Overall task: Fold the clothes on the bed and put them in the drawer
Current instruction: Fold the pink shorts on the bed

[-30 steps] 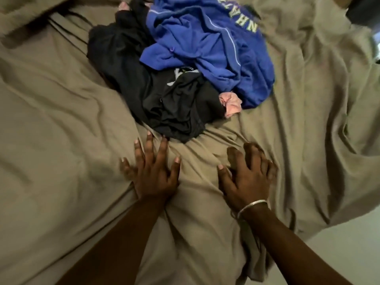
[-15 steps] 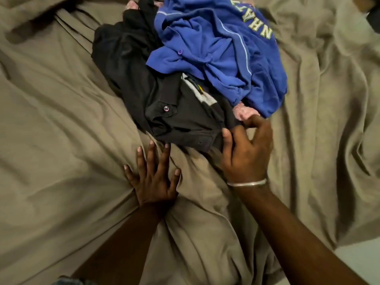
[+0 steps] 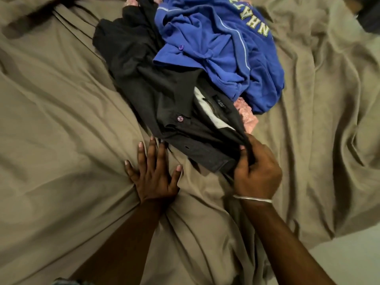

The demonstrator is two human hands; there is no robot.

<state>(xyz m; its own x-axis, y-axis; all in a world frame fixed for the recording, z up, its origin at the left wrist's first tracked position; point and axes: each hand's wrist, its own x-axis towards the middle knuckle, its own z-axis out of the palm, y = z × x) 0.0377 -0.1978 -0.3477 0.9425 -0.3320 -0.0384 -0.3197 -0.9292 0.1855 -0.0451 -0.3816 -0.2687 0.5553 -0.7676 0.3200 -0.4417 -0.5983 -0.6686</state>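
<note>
Clothes heaped toward the far middle of the bed (image 3: 61,130), on a rumpled tan sheet. Black shirt (image 3: 164,95) lowest, its collar end nearest the person; blue top (image 3: 222,50) with pale lettering piled over its far right part; a bit of pink fabric (image 3: 247,114) tucked under both at the right. Right hand (image 3: 257,173), thin bangle (image 3: 253,199) at the wrist, pinches the black shirt's near edge between thumb and fingers. Left hand (image 3: 154,173) flat on the sheet, fingers spread, fingertips just touching the shirt's edge.
</note>
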